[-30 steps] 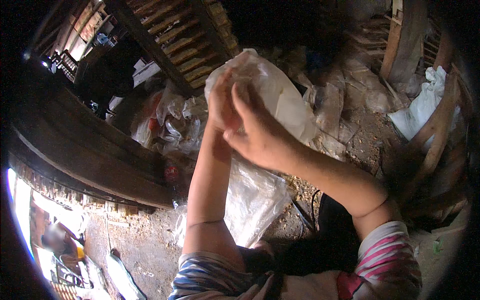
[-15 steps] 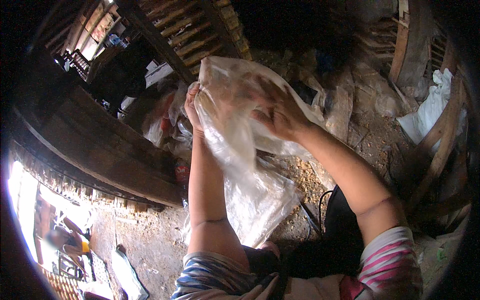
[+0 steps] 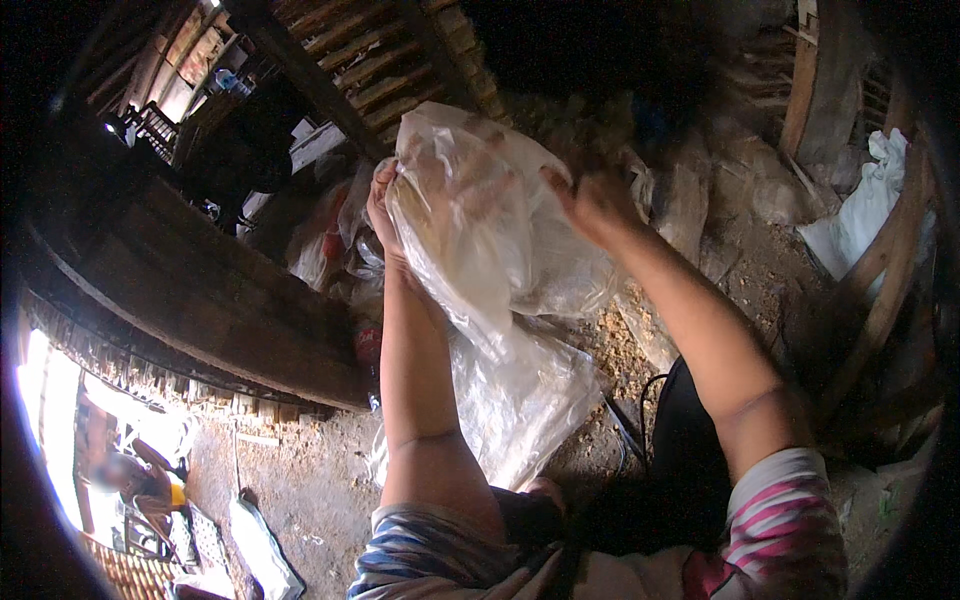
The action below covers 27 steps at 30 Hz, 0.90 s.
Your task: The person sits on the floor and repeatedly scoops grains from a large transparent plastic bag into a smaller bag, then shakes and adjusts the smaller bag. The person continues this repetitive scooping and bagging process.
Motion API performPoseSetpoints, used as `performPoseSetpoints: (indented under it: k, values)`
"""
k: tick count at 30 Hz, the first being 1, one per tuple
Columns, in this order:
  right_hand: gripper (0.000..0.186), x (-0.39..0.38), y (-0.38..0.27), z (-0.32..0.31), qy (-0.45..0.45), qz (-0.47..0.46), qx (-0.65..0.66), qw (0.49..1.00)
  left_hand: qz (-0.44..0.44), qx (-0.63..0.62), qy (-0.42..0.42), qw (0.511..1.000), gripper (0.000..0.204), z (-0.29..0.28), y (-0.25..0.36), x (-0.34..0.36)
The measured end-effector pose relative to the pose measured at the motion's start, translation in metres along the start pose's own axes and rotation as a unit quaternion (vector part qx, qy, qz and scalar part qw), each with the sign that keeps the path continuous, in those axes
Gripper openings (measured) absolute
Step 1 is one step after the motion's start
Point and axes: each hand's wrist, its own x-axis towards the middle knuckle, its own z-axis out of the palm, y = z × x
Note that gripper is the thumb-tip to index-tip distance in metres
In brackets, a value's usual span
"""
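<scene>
Slatted wood (image 3: 350, 45) rises in the dim background, and bare, littered ground (image 3: 325, 465) spreads below it, brighter at lower left, where 1 other person (image 3: 150, 490) sits well apart. Between the 2 raised hands hangs a clear plastic bag (image 3: 475, 215), out in front of the body, its upper edge lifted and its lower folds drooping over a crumpled plastic sheet (image 3: 515, 405) beneath.

Left forearm nearly upright, the left hand (image 3: 383, 205) is at the bag's left edge, thumb side uppermost, pinching a bunched fold of film. Skin-toned blurs show through the bag, but I cannot tell which fingers they belong to. The right forearm slants up and inward from a bent elbow, its striped sleeve (image 3: 785, 520) lying above the elbow. At its end the right hand (image 3: 598, 205) is at the bag's right side, back of the hand upward, thumb standing apart from the fingers and pointing toward the film. Those fingers are shadowed and blurred, so I cannot tell whether they grip anything.

Left of the left forearm lies a dark curved timber (image 3: 190, 295); at far right, a pale sack (image 3: 865, 215) sits beside rough wooden poles (image 3: 890, 255).
</scene>
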Motion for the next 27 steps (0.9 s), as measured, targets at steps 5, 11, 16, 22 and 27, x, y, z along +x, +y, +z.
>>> performPoseSetpoints:
  k: [5,11,16,22,27]
  values:
    - [0.099,0.004,0.002,-0.004,0.064,-0.369,0.178,0.910,0.077,-0.048,0.186,0.978,0.046,0.065,-0.015,0.000]
    - [0.123,-0.018,0.010,0.063,-0.006,-0.280,0.331,0.901,0.182,-0.120,0.233,0.948,0.043,0.083,-0.004,0.023]
    - [0.114,-0.010,0.009,0.086,0.020,-0.109,0.318,0.942,0.196,-0.138,0.225,0.944,0.045,0.095,0.008,0.020]
    - [0.031,0.009,-0.016,0.017,0.135,0.088,0.583,0.796,0.169,-0.016,0.230,0.958,0.056,0.083,0.026,0.011]
    - [0.034,0.024,0.013,-0.022,0.118,0.064,0.498,0.857,-0.043,0.197,0.085,0.976,0.083,0.083,0.048,-0.007]
